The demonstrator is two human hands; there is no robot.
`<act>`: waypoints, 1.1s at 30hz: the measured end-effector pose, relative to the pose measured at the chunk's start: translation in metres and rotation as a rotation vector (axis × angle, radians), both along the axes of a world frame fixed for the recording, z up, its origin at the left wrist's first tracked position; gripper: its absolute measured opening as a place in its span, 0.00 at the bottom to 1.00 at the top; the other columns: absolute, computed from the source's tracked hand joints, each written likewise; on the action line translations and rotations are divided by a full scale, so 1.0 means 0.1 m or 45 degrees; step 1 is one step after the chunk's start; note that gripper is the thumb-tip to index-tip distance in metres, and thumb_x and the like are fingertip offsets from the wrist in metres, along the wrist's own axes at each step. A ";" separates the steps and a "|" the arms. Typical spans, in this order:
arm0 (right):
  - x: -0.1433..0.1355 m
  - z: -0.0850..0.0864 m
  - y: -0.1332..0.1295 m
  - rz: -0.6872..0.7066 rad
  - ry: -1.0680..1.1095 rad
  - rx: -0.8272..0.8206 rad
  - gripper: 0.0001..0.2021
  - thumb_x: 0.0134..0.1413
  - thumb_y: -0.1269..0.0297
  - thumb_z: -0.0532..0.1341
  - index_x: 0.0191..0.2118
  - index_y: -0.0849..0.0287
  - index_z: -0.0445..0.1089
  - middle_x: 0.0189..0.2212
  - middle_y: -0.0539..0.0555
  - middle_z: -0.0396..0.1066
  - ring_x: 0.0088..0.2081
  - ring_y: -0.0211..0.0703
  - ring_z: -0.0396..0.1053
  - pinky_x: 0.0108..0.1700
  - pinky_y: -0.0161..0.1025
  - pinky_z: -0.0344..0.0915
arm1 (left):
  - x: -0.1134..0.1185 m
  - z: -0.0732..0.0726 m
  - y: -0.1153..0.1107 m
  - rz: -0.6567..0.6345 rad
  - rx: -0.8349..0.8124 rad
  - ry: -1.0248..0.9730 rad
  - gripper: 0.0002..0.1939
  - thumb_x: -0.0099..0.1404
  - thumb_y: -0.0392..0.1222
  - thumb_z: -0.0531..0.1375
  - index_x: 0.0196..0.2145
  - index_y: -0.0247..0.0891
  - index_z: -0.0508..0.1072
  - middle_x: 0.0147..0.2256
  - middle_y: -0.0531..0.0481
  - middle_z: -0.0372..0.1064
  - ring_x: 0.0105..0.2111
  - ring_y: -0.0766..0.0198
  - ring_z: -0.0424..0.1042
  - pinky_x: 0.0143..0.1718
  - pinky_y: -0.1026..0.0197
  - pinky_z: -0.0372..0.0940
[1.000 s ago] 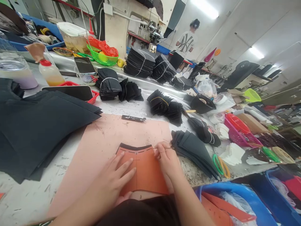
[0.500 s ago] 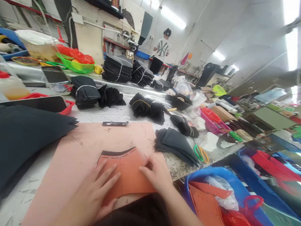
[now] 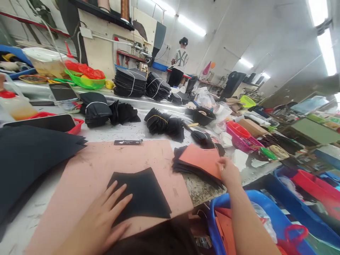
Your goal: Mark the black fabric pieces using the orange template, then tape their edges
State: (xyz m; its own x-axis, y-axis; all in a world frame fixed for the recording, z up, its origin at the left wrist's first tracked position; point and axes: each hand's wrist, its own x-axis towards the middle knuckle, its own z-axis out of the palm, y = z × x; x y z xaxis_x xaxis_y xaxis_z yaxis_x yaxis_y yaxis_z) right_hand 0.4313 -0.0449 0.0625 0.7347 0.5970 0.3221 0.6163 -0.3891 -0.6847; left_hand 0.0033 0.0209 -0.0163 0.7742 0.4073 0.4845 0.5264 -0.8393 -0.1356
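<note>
My left hand (image 3: 106,212) lies with fingers spread on the left part of a black cut piece (image 3: 145,193). That piece rests on a pink sheet (image 3: 87,177) spread over the table. To the right, my right hand (image 3: 230,171) pinches the edge of an orange cut piece (image 3: 202,159). The orange piece is over a stack of black pieces (image 3: 183,166) and covers much of its top. Whether it touches the stack all along, I cannot tell.
A slim black cutter-like case (image 3: 128,142) lies at the sheet's far edge. Bundled black pieces (image 3: 97,109) stand behind it. A large dark sheet stack (image 3: 34,152) is at left. A blue tub (image 3: 220,202) holds orange pieces at lower right. A person (image 3: 181,58) stands far back.
The orange piece has gone from the pink sheet to above the right-hand black stack, carried by my right hand. A black piece now shows under my left hand, which has hardly moved.
</note>
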 end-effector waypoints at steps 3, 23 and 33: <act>0.02 -0.03 -0.11 -0.095 -0.012 0.089 0.08 0.35 0.56 0.60 0.22 0.53 0.62 0.19 0.52 0.64 0.25 0.47 0.62 0.33 0.47 0.60 | 0.03 0.00 -0.12 0.078 -0.072 0.002 0.28 0.61 0.59 0.55 0.56 0.47 0.63 0.56 0.48 0.63 0.55 0.48 0.64 0.46 0.50 0.68; -1.86 -0.64 0.02 1.028 -0.030 -0.070 0.07 0.56 0.68 0.53 0.32 0.56 0.68 0.39 0.59 0.74 0.43 0.47 0.73 0.41 0.40 0.70 | -0.06 -0.03 -0.21 0.119 -0.228 0.034 0.25 0.59 0.54 0.58 0.53 0.49 0.67 0.56 0.48 0.62 0.56 0.44 0.60 0.46 0.47 0.68; -1.86 -0.61 0.05 1.034 -0.004 -0.116 0.07 0.56 0.68 0.54 0.31 0.56 0.68 0.40 0.60 0.75 0.45 0.48 0.73 0.43 0.42 0.70 | 0.02 -0.07 -0.20 0.113 -0.122 -0.079 0.21 0.58 0.48 0.56 0.49 0.44 0.71 0.52 0.45 0.66 0.56 0.44 0.59 0.48 0.48 0.65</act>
State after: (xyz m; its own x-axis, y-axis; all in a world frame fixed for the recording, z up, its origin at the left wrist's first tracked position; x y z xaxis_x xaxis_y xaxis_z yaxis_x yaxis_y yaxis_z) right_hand 0.2458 -0.0400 0.0018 0.0607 0.9669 0.2480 0.7320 0.1257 -0.6696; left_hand 0.0050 0.0004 -0.0234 0.7025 0.5199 0.4860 0.6043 -0.7965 -0.0215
